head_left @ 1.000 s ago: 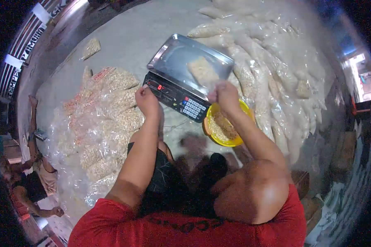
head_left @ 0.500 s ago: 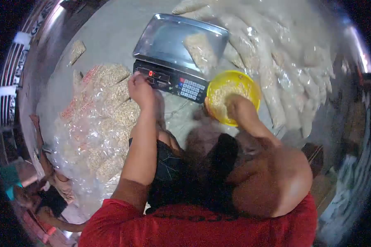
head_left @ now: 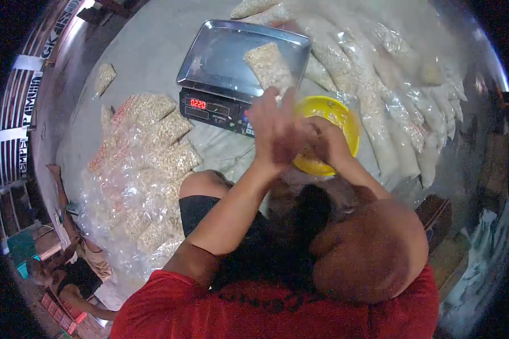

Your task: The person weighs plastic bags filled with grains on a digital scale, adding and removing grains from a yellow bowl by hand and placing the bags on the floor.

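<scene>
One filled bag (head_left: 268, 63) on the scale pan (head_left: 218, 53), just beyond the left hand (head_left: 272, 121), the nearer one, long axis slanting toward it! Those fingers are part-spread, grip unclear; right hand (head_left: 324, 138), blurred at the yellow bowl (head_left: 352, 127), can't tell.

Surface: pale grey floor (head_left: 147, 48), smooth, with faint creases near the scale. On it we record a digital scale (head_left: 212, 114), steel pan on the far side, red readout at 0.220. Just right of it we note a yellow bowl (head_left: 353, 129); contact between the two cannot be determined. Left: a heap of clear bags (head_left: 147, 161) packed with pale kernels, some overlapping, red print on a few. Beyond the heap, apart, we log one small filled bag (head_left: 104, 78). Right: long filled plastic bags (head_left: 373, 107), closely massed.
</scene>
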The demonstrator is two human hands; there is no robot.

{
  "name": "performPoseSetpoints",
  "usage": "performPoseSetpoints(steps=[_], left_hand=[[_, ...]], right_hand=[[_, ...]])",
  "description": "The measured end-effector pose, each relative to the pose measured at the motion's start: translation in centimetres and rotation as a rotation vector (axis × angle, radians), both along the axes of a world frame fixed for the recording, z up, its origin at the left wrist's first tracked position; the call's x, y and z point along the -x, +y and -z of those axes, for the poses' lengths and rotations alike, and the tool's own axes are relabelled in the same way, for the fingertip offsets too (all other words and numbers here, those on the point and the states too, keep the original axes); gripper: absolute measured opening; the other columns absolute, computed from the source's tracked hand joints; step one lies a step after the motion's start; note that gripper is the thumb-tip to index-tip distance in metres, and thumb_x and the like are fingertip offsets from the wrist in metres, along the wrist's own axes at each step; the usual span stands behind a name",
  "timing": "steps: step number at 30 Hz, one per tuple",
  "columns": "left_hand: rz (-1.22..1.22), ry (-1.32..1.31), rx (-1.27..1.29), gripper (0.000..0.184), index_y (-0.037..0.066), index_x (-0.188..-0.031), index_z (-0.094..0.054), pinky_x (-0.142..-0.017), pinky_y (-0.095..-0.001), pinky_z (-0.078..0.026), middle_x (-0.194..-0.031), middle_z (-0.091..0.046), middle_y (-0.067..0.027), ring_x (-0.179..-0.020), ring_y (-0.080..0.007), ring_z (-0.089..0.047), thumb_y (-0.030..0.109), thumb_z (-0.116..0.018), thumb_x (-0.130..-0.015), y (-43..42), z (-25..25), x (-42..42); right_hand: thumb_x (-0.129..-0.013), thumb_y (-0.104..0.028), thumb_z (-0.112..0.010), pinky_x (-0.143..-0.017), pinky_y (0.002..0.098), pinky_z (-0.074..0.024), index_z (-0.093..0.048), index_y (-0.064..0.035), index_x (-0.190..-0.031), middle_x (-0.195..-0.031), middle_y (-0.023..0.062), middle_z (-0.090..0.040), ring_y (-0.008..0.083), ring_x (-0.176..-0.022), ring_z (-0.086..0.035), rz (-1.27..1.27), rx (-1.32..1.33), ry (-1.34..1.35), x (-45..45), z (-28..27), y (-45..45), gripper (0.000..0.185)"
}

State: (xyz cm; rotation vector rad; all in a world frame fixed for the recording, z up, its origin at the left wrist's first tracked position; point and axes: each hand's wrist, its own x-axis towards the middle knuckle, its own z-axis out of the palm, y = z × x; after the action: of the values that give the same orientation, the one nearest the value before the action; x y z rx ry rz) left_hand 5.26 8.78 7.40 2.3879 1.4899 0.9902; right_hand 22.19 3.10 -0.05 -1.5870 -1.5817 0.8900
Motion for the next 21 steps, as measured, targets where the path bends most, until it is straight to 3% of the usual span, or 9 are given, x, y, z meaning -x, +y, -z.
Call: performPoseSetpoints(steps=[4,6,7,9,13,16,18,19,21], left_hand=[[-0.021,0.02,0.041,0.036,0.007,-0.117,-0.069,-0.087,-0.0504,-0.047,-0.109,-0.064,-0.0151,-0.1,-0.0375,-0.062,0.016,-0.075,-0.083,2.2,1.5,1.6],[0.068,0.019,0.055,0.029,0.007,-0.113,-0.07,-0.083,-0.0497,-0.048,-0.102,-0.067,-0.0148,-0.093,-0.037,-0.064,0.014,-0.073,-0.086,3.1,1.9,1.9],[0.085,-0.06,0.063,0.023,0.007,-0.111,-0.071,-0.08,-0.0483,-0.05,-0.096,-0.067,-0.0148,-0.088,-0.0372,-0.065,0.014,-0.071,-0.089,3.2,2.2,1.9],[0.119,-0.143,0.068,0.017,0.007,-0.108,-0.072,-0.077,-0.047,-0.052,-0.09,-0.067,-0.0147,-0.084,-0.0373,-0.066,0.013,-0.069,-0.092,3.2,2.3,1.4],[0.094,-0.285,0.17,0.023,0.015,-0.113,-0.072,-0.079,-0.0447,-0.05,-0.091,-0.065,-0.0126,-0.087,-0.035,-0.061,0.011,-0.062,-0.092,2.8,3.3,2.0],[0.12,-0.356,0.258,0.027,0.014,-0.119,-0.069,-0.079,-0.0456,-0.05,-0.095,-0.066,-0.0143,-0.09,-0.0362,-0.062,0.013,-0.063,-0.093,2.8,4.3,2.6],[0.148,-0.411,0.278,0.029,0.013,-0.121,-0.068,-0.079,-0.0461,-0.05,-0.096,-0.066,-0.015,-0.09,-0.0367,-0.061,0.014,-0.064,-0.093,2.6,4.7,2.5],[0.159,-0.402,0.298,0.028,0.011,-0.121,-0.068,-0.078,-0.0467,-0.05,-0.096,-0.066,-0.015,-0.091,-0.0372,-0.062,0.015,-0.064,-0.093,2.4,4.9,2.4],[0.171,-0.396,0.311,0.028,0.009,-0.12,-0.067,-0.078,-0.0474,-0.05,-0.095,-0.066,-0.0151,-0.091,-0.0376,-0.062,0.015,-0.065,-0.093,2.0,6.2,1.8]], right_hand=[[-0.095,-0.012,-0.069,-0.081,0.0371,-0.0562,-0.066,-0.0052,-0.11,-0.097,0.0134,-0.073,0.0261,-0.088,-0.072,0.033,0.046,-0.014,1.4,-1.3,1.5,0.017],[-0.094,-0.012,-0.072,-0.079,0.035,-0.056,-0.061,-0.0068,-0.115,-0.094,0.0111,-0.072,0.0223,-0.085,-0.071,0.175,-0.035,0.25,2.2,0.2,2.9,0.024],[-0.094,-0.012,-0.072,-0.079,0.035,-0.056,-0.061,-0.0068,-0.115,-0.094,0.0111,-0.072,0.0223,-0.085,-0.071,0.191,-0.034,0.242,2.8,-0.8,3.6,0.024],[-0.094,-0.012,-0.071,-0.078,0.0354,-0.0563,-0.057,-0.009,-0.119,-0.091,0.011,-0.07,0.0255,-0.08,-0.07,0.291,-0.084,0.107,3.8,-3.8,5.4,0.029],[-0.094,-0.012,-0.068,-0.079,0.0406,-0.0567,-0.055,-0.0097,-0.118,-0.092,0.0149,-0.068,0.0317,-0.084,-0.069,0.311,-0.297,-0.1,2.3,-0.5,6.2,0.028],[-0.093,-0.01,-0.064,-0.088,0.0455,-0.0567,-0.058,-0.0095,-0.123,-0.107,0.0208,-0.068,0.0382,-0.101,-0.069,0.074,-0.288,-0.661,1.7,0.2,4.1,0.03],[-0.093,-0.011,-0.064,-0.096,0.0464,-0.0552,-0.061,-0.0122,-0.129,-0.123,0.0209,-0.067,0.0389,-0.116,-0.065,-0.03,-0.236,-0.234,3.3,-2.6,3.9,0.036],[-0.093,-0.014,-0.065,-0.101,0.0441,-0.0539,-0.063,-0.0157,-0.133,-0.13,0.0173,-0.067,0.0395,-0.119,-0.065,-0.052,-0.066,-0.175,3.2,-2.4,4.1,0.04],[-0.093,-0.017,-0.066,-0.1,0.0445,-0.0538,-0.063,-0.0152,-0.132,-0.13,0.0176,-0.067,0.0401,-0.118,-0.065,-0.057,-0.052,-0.203,2.5,-2.3,4.2,0.04]])
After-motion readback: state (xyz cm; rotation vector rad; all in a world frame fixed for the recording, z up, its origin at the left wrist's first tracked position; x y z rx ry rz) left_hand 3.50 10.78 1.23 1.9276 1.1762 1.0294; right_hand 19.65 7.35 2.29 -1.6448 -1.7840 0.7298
